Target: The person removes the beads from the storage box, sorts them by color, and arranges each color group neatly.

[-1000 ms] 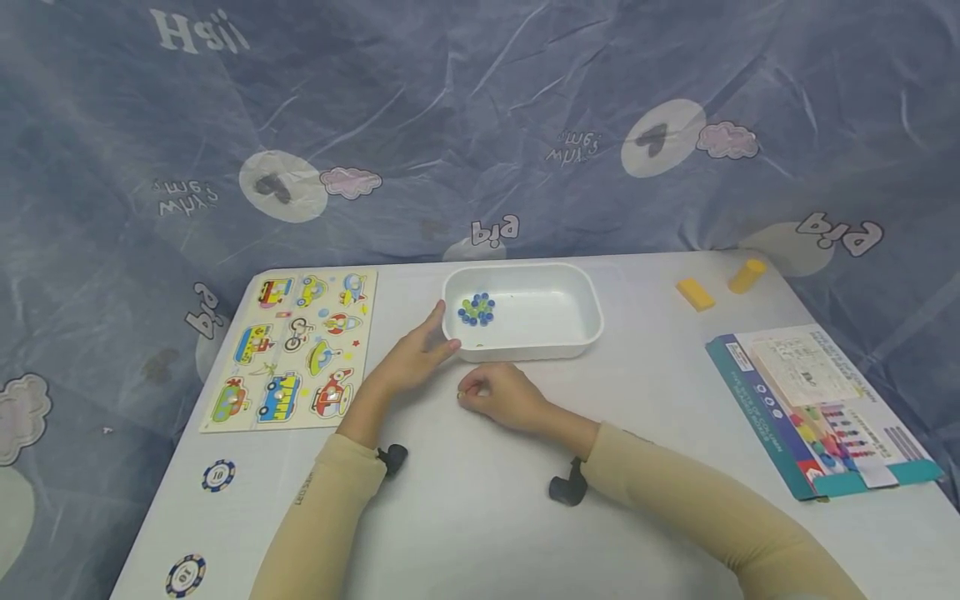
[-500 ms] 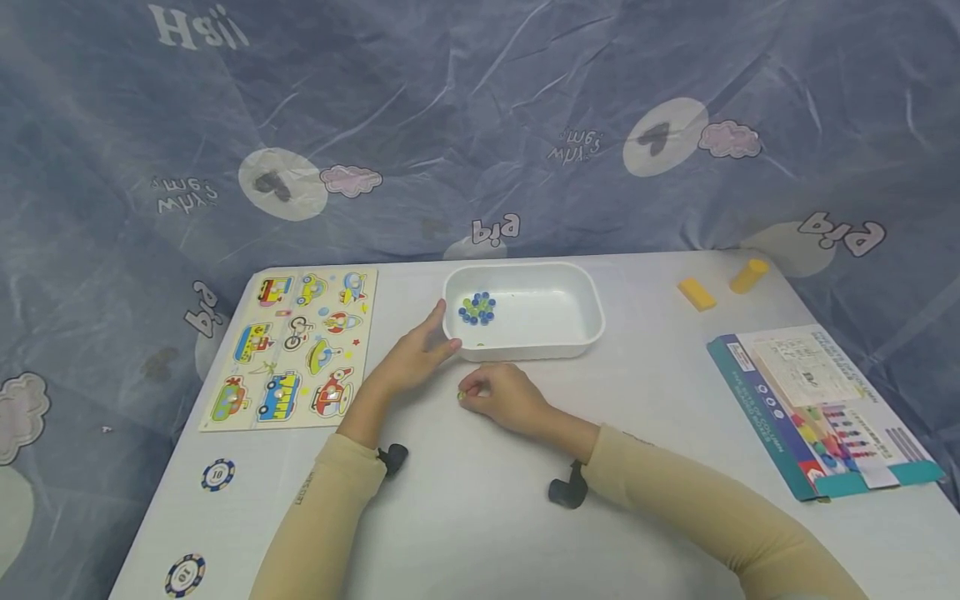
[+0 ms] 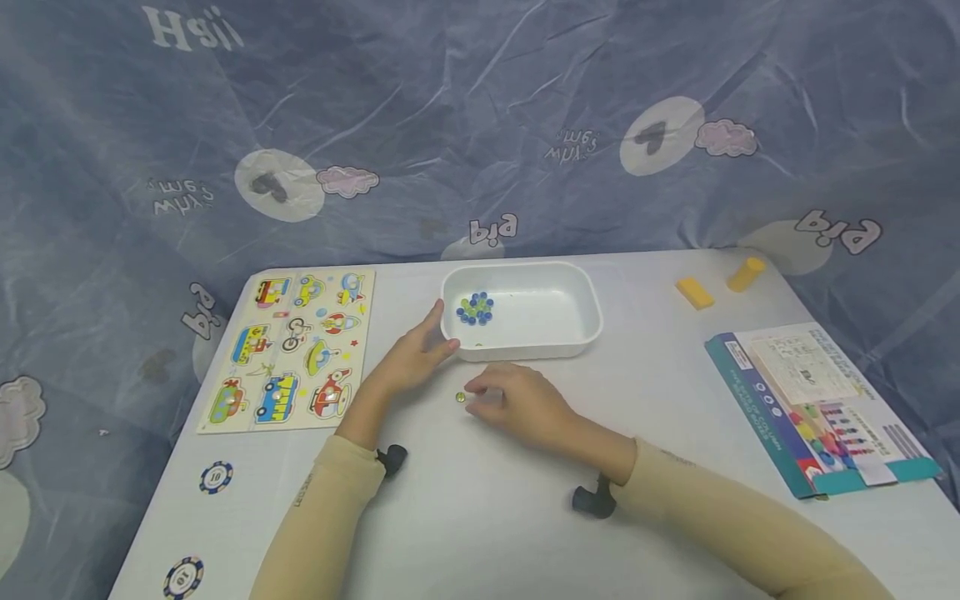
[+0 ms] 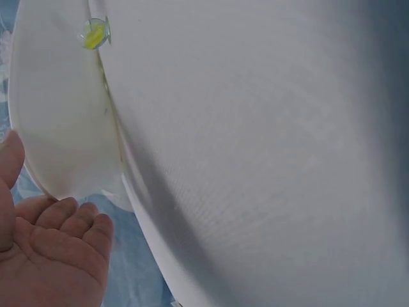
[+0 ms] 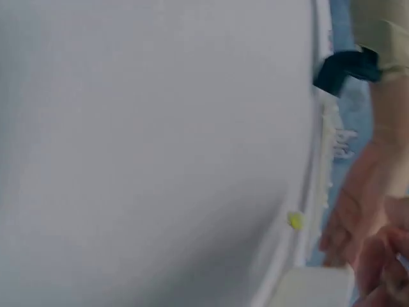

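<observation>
A clear glass marble (image 3: 461, 397) with a yellow core lies on the white table in front of the tub. My right hand (image 3: 521, 406) is just right of it, with thumb and index finger parted and nothing between them. At the left end of the white tub (image 3: 536, 352), my left hand (image 3: 411, 358) touches the wall with extended fingers, its thumb near the front corner. Several blue and yellow-green marbles (image 3: 476, 309) are gathered inside the tub's left end. The left wrist view shows the same loose marble (image 4: 95, 34) away from the left hand (image 4: 57, 256).
A wooden vehicle puzzle board (image 3: 288, 350) lies at the left, with two poker chips (image 3: 217, 477) in front of it. Back right are a yellow block (image 3: 695, 293) and a yellow cylinder (image 3: 746, 275). A flat cardboard box (image 3: 817, 408) lies at the right.
My right hand has let go of the marble and drawn back a little to the right, its fingertips parting. The marble now lies in plain sight on the table. My left hand stays at the tub.
</observation>
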The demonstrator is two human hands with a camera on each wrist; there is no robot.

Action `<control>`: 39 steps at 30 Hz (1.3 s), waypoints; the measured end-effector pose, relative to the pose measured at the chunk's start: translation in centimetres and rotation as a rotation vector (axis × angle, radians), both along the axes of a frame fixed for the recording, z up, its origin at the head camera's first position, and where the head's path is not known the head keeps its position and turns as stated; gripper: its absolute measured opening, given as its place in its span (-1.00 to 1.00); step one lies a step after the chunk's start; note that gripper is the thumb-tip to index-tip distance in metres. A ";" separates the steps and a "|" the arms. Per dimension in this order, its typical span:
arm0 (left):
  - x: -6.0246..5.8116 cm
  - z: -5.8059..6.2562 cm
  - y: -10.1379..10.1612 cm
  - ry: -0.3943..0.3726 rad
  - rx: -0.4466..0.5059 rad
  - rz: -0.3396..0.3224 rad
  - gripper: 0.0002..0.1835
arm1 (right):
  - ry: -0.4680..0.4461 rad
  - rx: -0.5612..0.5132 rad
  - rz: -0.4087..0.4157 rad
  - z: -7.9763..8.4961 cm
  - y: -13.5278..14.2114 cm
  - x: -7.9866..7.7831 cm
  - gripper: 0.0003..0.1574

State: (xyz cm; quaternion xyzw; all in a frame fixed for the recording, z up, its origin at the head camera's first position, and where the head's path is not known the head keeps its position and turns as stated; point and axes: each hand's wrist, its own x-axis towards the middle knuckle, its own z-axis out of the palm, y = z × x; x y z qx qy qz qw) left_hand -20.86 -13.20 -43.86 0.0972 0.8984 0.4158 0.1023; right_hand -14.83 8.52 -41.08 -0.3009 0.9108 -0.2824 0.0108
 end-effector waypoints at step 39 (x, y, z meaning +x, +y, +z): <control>0.0 0.0 -0.2 -0.019 0.013 0.007 -0.16 | -0.490 0.144 0.134 -1.2 2.3 -14.5 -0.84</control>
